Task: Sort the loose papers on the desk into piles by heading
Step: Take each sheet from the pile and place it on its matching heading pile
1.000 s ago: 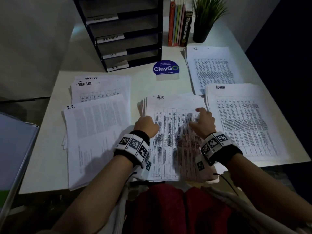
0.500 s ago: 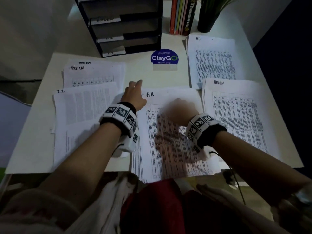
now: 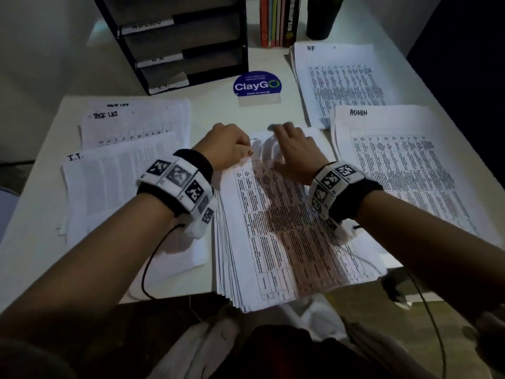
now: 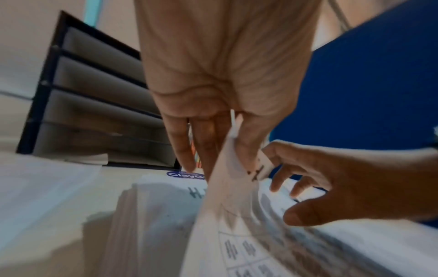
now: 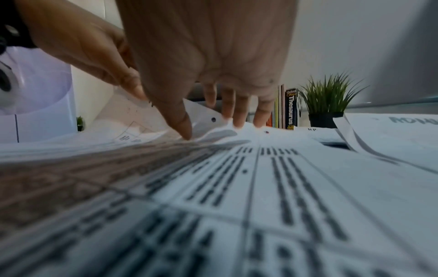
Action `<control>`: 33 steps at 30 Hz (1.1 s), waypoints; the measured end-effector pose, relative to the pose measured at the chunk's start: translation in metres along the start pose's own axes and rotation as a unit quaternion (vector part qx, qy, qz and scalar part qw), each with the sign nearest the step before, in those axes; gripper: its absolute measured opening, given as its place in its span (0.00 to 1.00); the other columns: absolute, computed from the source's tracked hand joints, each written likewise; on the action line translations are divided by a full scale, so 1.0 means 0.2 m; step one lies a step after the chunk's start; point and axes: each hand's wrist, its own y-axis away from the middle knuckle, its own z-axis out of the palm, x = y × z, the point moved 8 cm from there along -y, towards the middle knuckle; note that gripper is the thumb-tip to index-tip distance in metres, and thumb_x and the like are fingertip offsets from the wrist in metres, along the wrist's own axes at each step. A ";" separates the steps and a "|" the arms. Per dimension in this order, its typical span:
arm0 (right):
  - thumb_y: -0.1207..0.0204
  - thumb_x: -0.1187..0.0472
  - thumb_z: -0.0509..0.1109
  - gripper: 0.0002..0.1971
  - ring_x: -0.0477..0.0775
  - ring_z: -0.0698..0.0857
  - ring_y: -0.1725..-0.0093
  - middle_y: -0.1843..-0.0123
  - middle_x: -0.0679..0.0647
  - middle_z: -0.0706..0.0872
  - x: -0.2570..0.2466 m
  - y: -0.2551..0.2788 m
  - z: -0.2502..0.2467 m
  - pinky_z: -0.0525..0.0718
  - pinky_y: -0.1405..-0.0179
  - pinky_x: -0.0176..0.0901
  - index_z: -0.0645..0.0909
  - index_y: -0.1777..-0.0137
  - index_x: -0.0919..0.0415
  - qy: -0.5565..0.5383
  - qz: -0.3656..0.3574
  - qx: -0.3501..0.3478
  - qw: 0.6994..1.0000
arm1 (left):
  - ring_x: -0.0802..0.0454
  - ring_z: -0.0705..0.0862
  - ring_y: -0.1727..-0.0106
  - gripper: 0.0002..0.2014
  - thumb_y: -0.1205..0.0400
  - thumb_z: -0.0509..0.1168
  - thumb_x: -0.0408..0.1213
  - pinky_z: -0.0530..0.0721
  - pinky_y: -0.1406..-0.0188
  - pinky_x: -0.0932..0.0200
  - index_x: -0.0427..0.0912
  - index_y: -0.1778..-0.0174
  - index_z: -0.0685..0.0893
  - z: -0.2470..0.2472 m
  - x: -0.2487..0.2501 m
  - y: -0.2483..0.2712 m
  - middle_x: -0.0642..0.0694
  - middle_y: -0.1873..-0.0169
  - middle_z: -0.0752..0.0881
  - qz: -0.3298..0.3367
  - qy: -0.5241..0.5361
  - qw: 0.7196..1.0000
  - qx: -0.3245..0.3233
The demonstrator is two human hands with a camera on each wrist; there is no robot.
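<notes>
Head view: the thick middle stack of printed sheets [image 3: 287, 236] lies on the white table [image 3: 41, 228], its near edge hanging over the table's front. The left hand [image 3: 226, 149] sits at the stack's far left corner, fingers curled, pinching the lifted top sheet [image 3: 262, 151]. The right hand [image 3: 297, 151] rests just right of it on the stack's far edge, fingers spread and relaxed. Left of the stack lie the I.T. pile [image 3: 109, 187] and, behind that, the task-list pile [image 3: 136, 124]; right of the stack, the ADMIN pile [image 3: 404, 160]; beyond that, the HR pile [image 3: 336, 77]. A black tray rack [image 3: 185, 42] stands behind the stack.

Left wrist view: the left hand's fingers [image 4: 206, 146] and thumb nip the raised sheet corner.

Right wrist view: the right hand's fingertips [image 5: 237, 120] touch the curled paper, holding nothing.
</notes>
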 end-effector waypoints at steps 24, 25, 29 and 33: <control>0.37 0.25 0.37 0.38 0.52 0.67 0.77 0.81 0.53 0.69 -0.24 0.13 -0.02 0.70 0.42 0.51 0.67 0.81 0.60 0.203 -0.153 -0.021 0.967 | 0.38 0.82 0.43 0.14 0.21 0.64 0.31 0.77 0.55 0.55 0.31 0.41 0.82 -0.02 -0.16 0.09 0.36 0.43 0.82 -0.119 -0.161 0.978 0.060; 0.34 0.26 0.37 0.38 0.52 0.68 0.77 0.81 0.53 0.70 -0.24 0.14 -0.02 0.68 0.38 0.53 0.67 0.81 0.59 0.207 -0.149 -0.020 0.967 | 0.38 0.82 0.44 0.13 0.21 0.64 0.30 0.79 0.54 0.55 0.32 0.41 0.82 -0.02 -0.15 0.11 0.34 0.42 0.82 -0.118 -0.157 0.978 0.075; 0.24 0.32 0.51 0.33 0.55 0.81 0.65 0.64 0.55 0.87 -0.27 0.14 -0.01 0.70 0.37 0.50 0.84 0.63 0.60 0.242 -0.153 -0.017 0.958 | 0.36 0.80 0.42 0.14 0.21 0.62 0.24 0.79 0.47 0.53 0.30 0.39 0.80 -0.05 -0.09 0.18 0.33 0.37 0.76 -0.111 -0.137 0.977 0.121; 0.23 0.48 0.65 0.28 0.60 0.84 0.48 0.45 0.58 0.87 -0.29 0.14 -0.01 0.77 0.45 0.45 0.65 0.26 0.57 0.173 -0.159 -0.006 0.972 | 0.36 0.79 0.41 0.13 0.20 0.61 0.24 0.77 0.47 0.54 0.32 0.40 0.80 -0.06 -0.04 0.23 0.33 0.37 0.74 -0.092 -0.146 0.973 0.152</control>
